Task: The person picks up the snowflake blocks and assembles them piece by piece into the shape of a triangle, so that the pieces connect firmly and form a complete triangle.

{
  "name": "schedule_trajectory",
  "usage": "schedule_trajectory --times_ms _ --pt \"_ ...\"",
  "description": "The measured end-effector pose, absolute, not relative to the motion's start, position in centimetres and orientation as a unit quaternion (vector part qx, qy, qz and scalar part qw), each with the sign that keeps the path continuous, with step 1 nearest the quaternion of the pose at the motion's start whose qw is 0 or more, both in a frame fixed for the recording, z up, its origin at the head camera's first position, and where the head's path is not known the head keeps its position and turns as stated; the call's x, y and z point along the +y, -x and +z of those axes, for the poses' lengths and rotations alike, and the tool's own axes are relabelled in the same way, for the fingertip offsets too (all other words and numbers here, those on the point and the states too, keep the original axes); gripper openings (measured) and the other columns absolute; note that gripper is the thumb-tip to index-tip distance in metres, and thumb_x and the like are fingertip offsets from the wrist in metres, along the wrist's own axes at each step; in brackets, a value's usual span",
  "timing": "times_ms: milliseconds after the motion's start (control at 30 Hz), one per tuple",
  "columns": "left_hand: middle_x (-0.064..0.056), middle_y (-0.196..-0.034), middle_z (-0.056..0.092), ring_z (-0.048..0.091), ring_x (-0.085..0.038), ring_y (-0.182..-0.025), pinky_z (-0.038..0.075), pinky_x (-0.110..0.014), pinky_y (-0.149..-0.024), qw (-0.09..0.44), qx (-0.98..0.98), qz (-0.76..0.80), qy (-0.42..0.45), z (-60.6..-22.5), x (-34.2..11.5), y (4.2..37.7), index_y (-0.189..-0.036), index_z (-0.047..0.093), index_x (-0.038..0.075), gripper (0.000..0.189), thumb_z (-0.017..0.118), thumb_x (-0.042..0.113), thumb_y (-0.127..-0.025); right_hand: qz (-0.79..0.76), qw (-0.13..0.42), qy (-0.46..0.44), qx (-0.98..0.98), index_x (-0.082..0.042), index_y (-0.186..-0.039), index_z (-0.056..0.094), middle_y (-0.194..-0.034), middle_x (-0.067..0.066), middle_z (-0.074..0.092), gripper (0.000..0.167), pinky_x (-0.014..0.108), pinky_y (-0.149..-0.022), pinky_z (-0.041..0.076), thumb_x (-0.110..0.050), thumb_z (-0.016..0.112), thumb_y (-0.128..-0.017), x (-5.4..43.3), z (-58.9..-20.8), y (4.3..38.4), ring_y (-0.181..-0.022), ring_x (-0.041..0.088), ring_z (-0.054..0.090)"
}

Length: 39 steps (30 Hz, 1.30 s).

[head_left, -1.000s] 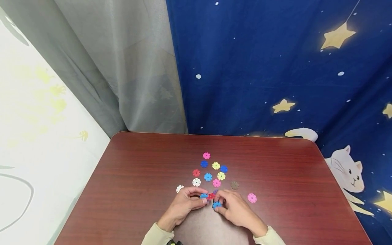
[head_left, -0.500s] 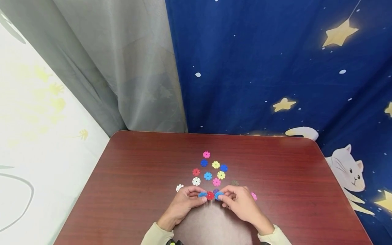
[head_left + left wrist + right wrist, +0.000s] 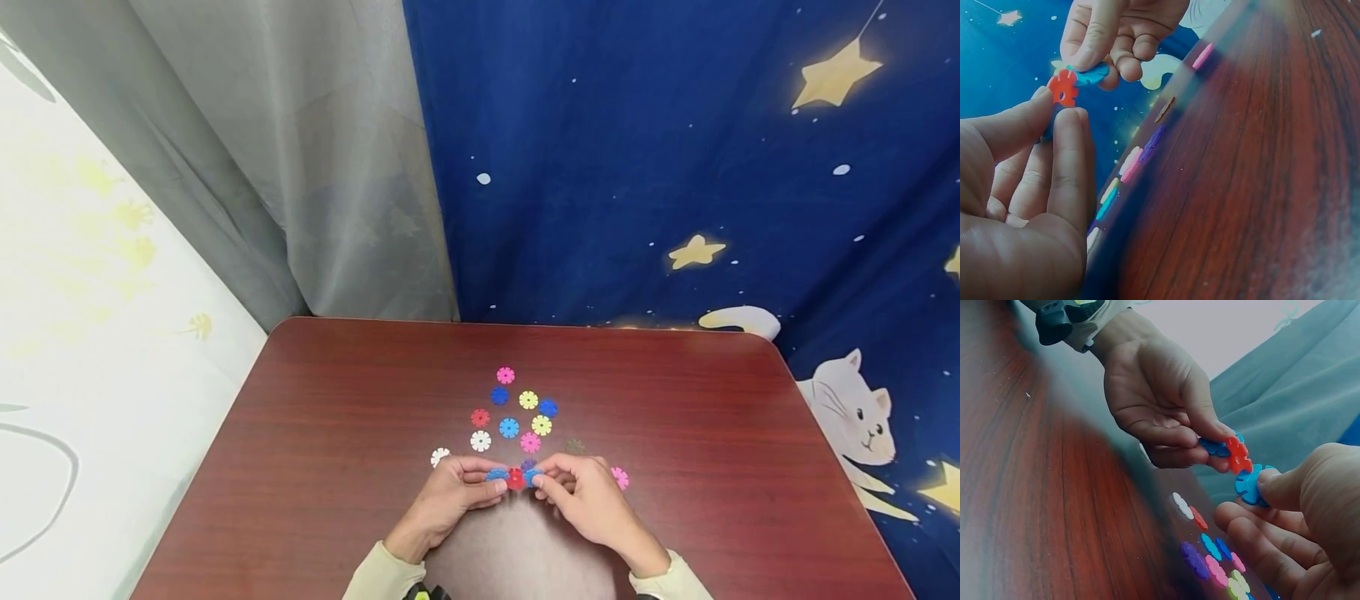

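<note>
The left hand (image 3: pixel 1154 394), at upper centre, is pinching a blue disc (image 3: pixel 1211 448) between thumb and fingers; a red disc (image 3: pixel 1239 457) is adjoining its edge. The right hand (image 3: pixel 1325 512), at right, is gripping beneath its thumb a light-blue disc (image 3: pixel 1248 486), whose notched rim is meeting the red one. Below, a white disc (image 3: pixel 1182 505), a purple disc (image 3: pixel 1194 559) and a pink disc (image 3: pixel 1215 570) are lying on the wooden table (image 3: pixel 1072 487).
</note>
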<state>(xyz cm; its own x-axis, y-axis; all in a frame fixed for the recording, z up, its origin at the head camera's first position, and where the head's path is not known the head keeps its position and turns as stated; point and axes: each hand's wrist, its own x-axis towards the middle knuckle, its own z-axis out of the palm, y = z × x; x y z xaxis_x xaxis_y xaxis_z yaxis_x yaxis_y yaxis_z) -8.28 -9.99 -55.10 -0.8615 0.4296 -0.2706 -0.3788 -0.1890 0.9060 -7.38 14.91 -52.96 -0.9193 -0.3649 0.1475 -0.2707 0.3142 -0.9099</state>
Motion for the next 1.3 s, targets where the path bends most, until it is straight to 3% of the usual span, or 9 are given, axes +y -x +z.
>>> schedule_trajectory --times_ms 667,1300 --pt "-0.005 -0.095 0.081 0.077 -0.01 -0.085 0.064 -0.029 -0.085 0.267 0.578 0.771 -0.026 -54.87 -9.66 8.55 -0.115 0.068 -0.02 0.033 0.079 0.001 -0.093 -0.559 0.001 0.181 0.809 -0.014 -0.093 0.077 -0.076 -0.002 0.078 0.006 0.023 -0.051 0.057 -0.012 0.076 -0.098 14.09 -52.82 7.12 -0.063 0.022 0.075" --pt "-0.016 -0.108 0.08 0.078 -0.013 -0.091 0.063 -0.029 -0.086 0.266 0.575 0.773 -0.014 -54.91 -9.44 8.32 -0.127 0.066 -0.018 0.038 0.075 0.003 -0.097 -0.564 0.008 0.195 0.802 -0.009 -0.1 0.078 -0.078 0.005 0.078 0.003 0.022 -0.048 0.056 -0.01 0.075 -0.099 14.21 -53.35 7.21 -0.06 0.02 0.075"
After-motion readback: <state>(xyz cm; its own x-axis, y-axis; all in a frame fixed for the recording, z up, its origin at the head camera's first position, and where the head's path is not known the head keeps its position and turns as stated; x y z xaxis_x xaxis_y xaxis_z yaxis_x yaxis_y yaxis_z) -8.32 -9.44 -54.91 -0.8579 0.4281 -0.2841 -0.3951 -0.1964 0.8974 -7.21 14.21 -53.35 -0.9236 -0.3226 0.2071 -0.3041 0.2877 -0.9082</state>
